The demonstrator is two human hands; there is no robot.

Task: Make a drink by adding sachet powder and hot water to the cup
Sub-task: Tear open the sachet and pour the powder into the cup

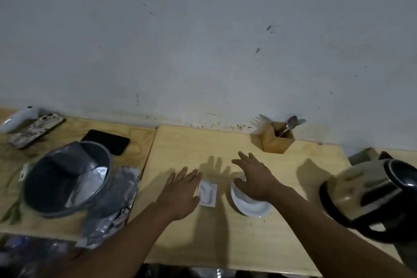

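Observation:
A small white sachet (208, 194) lies flat on the pale wooden table (225, 244), near the middle. Just left of it hovers my left hand (180, 194), palm down, fingers spread, holding nothing. A white cup (249, 206) stands to the right of the sachet. Over the cup's far side is my right hand (255, 178), open with fingers apart, hiding part of its rim. A black and silver kettle (370, 196) stands at the right edge, apart from both hands.
A wooden holder (276, 140) with a spoon and white plastic forks stands against the wall. On the left are a grey bin (67, 178) with foil wrappers, more foil packets (112, 205), a black phone (106, 141), a patterned phone (37, 131) and a white controller (18, 119).

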